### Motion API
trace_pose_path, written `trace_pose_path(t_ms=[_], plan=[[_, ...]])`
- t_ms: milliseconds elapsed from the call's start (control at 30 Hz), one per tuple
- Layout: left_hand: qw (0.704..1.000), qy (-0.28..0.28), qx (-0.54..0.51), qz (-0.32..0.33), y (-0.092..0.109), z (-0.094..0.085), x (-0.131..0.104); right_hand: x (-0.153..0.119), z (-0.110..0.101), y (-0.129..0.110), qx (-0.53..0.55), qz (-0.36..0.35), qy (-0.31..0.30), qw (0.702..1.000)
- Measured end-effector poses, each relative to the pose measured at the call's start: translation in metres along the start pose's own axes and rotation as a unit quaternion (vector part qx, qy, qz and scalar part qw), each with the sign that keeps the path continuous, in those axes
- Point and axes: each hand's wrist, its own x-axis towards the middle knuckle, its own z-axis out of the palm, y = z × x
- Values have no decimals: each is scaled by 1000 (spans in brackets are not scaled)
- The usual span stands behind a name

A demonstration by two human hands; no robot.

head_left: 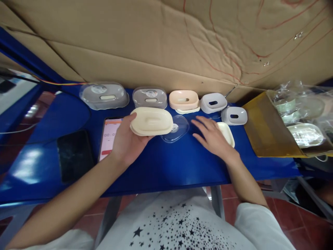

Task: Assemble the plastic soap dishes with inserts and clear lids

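Head view shows your left hand holding a cream soap box just above the blue table, fingers wrapped round its left end and clamped on it, the box level with its domed top up. Your right hand lies flat on the table, fingers spread and gripping nothing, its outer edge touching a cream tray piece. Between your hands a clear plastic lid rests on the table, just beside the held box and partly under its right end.

Along the back edge, against the cardboard sheet, stand what look like finished pieces: two grey boxes with clear covers, a pink box on a cream base, and two white boxes. As a judgement, several boxes are already put together and lined up, while the cream one in your hand, the clear lid and the loose tray are not yet joined. More parts in plastic bags wait in the carton on your right, so a good share seems left. A phone with a timer screen lies under your left wrist, beside a dark phone.
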Motion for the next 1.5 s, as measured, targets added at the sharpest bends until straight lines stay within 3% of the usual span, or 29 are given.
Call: trace_pose_path(t_ms=[133, 233, 400, 567, 700, 833, 933, 1033, 1167, 1367, 1500], plan=[[1000, -1, -1, -21, -3, 2, -3, -12, -11, 28, -96, 161, -20, 982], [1000, 9, 0, -19, -2, 2, -3, -4, -6, 36, -94, 161, 1, 982], [999, 11, 10, -50, -6, -1, -3, 14, 11, 54, -88, 164, 101, 977], [991, -68, 28, -108, -19, -2, -12, 15, 15, 69, -85, 161, 118, 976], [980, -143, 15, -137, -31, -2, -17, 15, 8, 43, -68, 104, 176, 977], [970, -191, -13, -149, -40, -3, -19, 8, 3, -11, 9, -10, 236, 972], [965, -217, -3, -144, -43, -4, -22, 2, 5, -50, 70, -124, 195, 970], [962, -239, 19, -134, -47, -6, -25, 1, 12, -72, 87, -163, 153, 971], [965, -238, 47, -103, -52, -12, -24, 6, 18, -76, 96, -154, 139, 973], [984, -148, 58, -77, -50, -14, -18, 13, 24, -65, 80, -153, 105, 979], [984, -155, 60, -69, -46, -7, -20, 10, 32, -56, 84, -200, 144, 966]])
